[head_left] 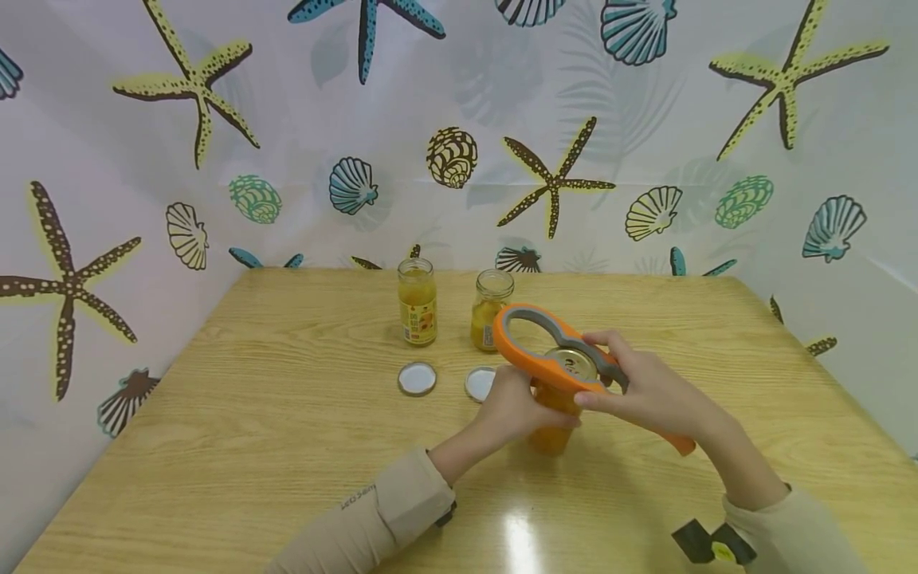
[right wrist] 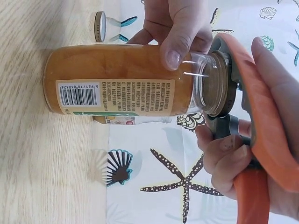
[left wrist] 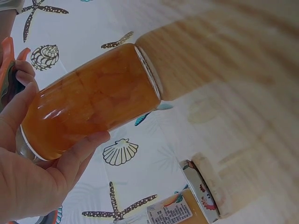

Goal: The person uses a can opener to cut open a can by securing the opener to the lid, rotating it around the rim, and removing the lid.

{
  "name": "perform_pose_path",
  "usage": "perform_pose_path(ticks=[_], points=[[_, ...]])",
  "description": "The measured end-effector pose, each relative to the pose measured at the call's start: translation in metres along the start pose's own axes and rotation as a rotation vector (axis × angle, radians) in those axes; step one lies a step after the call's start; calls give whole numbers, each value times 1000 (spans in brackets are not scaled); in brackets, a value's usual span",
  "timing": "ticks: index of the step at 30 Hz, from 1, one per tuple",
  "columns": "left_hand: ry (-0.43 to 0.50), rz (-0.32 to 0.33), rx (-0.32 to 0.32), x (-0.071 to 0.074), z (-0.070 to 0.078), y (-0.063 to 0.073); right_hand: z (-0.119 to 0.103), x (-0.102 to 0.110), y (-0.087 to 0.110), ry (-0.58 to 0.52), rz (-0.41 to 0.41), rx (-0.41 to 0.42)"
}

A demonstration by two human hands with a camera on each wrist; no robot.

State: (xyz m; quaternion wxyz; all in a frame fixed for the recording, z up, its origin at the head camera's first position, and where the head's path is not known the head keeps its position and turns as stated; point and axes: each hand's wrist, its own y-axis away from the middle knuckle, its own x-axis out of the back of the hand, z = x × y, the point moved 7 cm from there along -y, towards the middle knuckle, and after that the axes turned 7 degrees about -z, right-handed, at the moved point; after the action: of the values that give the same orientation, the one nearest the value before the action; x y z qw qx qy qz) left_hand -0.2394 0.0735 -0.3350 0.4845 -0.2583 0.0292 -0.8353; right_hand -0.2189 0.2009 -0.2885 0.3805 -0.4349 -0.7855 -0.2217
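Note:
A glass jar of orange fruit (head_left: 551, 438) stands upright on the table, my left hand (head_left: 511, 410) gripping it just below the neck. Its gold lid (head_left: 571, 363) sits in a loop of an orange and grey jar opener (head_left: 527, 357). My right hand (head_left: 645, 391) holds the opener by its handles, fingers curled round them. From the right wrist, the opener's grey inner edge meets the lid's rim (right wrist: 230, 91), and the jar's printed label (right wrist: 126, 95) shows. In the left wrist view, thumb and fingers wrap the upper part of the jar (left wrist: 93, 98).
Behind the hands stand two lidless glass jars with yellow contents, a taller jar (head_left: 418, 311) and a shorter jar (head_left: 484, 319) partly behind the opener. In front of them lie two loose lids, the left lid (head_left: 417, 379) and the right lid (head_left: 479, 383). A patterned cloth (head_left: 402, 215) hangs behind the wooden table (head_left: 287, 399).

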Motion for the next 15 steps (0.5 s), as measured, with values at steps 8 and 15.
perform_pose_path(ticks=[8,15], points=[[17,-6,30,0,-2,0,-4,-2,0,24,-8,-1],[9,-22,10,-1,-2,0,-3,-2,-1,49,1,8]])
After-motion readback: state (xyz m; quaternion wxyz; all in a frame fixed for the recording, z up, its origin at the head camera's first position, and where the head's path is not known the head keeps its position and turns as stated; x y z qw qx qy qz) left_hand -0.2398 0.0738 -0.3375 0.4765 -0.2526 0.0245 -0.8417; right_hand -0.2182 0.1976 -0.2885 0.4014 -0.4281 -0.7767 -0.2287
